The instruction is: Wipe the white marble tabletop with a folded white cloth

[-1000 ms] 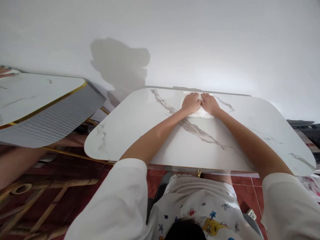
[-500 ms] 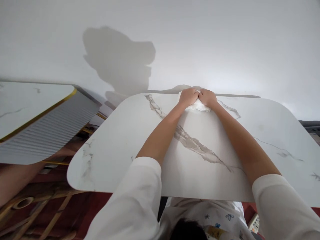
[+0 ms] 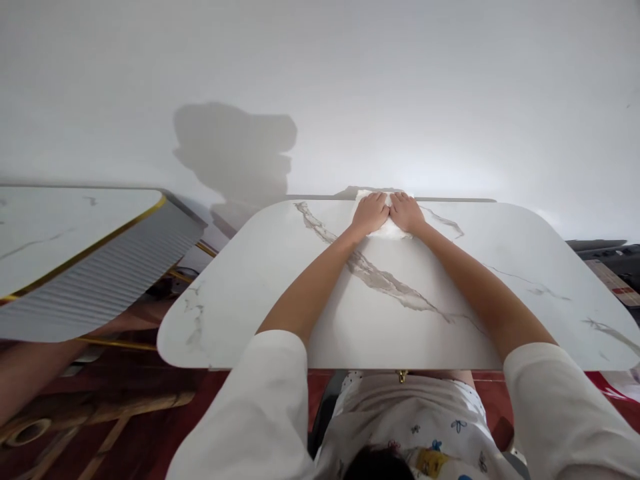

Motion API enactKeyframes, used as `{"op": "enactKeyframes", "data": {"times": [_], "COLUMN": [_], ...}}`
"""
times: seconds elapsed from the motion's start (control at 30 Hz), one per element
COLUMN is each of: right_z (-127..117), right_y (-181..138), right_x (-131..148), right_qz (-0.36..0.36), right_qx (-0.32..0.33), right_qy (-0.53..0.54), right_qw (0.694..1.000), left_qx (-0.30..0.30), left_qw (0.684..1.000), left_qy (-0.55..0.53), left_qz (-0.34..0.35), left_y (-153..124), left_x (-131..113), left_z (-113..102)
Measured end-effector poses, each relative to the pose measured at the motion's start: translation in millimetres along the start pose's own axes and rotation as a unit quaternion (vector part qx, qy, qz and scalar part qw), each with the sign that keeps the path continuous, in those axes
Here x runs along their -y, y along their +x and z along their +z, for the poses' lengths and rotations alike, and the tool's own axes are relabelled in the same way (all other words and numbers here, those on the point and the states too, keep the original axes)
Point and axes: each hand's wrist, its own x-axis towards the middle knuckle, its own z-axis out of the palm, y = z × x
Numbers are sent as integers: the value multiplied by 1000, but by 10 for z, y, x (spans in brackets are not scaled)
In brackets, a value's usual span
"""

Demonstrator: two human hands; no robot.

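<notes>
Both my arms reach straight out to the far edge of a white marble-patterned tabletop (image 3: 240, 287). There, a thin white cloth (image 3: 390, 232), possibly paper, is spread against the edge by the wall. My left hand (image 3: 371, 215) lies flat on the cloth's left part with its fingers pointing forward. Beside it, my right hand (image 3: 407, 213) presses flat on the right part, and the thumbs nearly meet in the middle. The palms cover much of the cloth; its front and back edges show around them.
A second marble-patterned top (image 3: 65, 233) with gold trim and a ribbed grey side (image 3: 115, 280) stands at the left. Behind is a pale wall (image 3: 400, 93). A bamboo frame (image 3: 105, 407) sits low left on the red floor. Dark items (image 3: 600, 252) lie beyond the right end.
My fingers, curled over the far edge before, now lie straighter and flatter on the cloth. The view has shifted, so the tabletop's far edge appears lower.
</notes>
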Motion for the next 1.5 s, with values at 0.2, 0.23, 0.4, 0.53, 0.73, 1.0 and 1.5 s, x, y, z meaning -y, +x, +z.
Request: {"op": "enactKeyframes", "data": {"times": [0.2, 0.23, 0.4, 0.53, 0.73, 1.0, 1.5], "right_z": [-133, -167, -390, -593, -793, -891, -303], "right_y": [-401, -492, -1088, -1656, -2306, -2525, -534], "right_x": [191, 240, 576, 936, 1257, 896, 46], "right_qz": [-10, -14, -19, 4, -18, -8, -53], "right_qx": [27, 29, 48, 68, 51, 71, 41], "right_qy": [-8, -10, -13, -8, 4, 29, 9], "right_qw": [1000, 999, 999, 998, 999, 997, 998], "left_qx": [4, 4, 10, 36, 86, 101, -14], "left_qw": [1000, 1000, 1000, 999, 994, 976, 996], "left_qy": [24, 25, 18, -3, -52, -156, -45], "left_qz": [16, 15, 15, 11, -48, -113, -71], "left_y": [-442, -542, -1149, -1704, -2354, -2270, -506], "left_x": [-174, -221, -481, -679, -953, -1351, -528], "left_z": [-134, -169, -364, -540, -756, -726, -182]}}
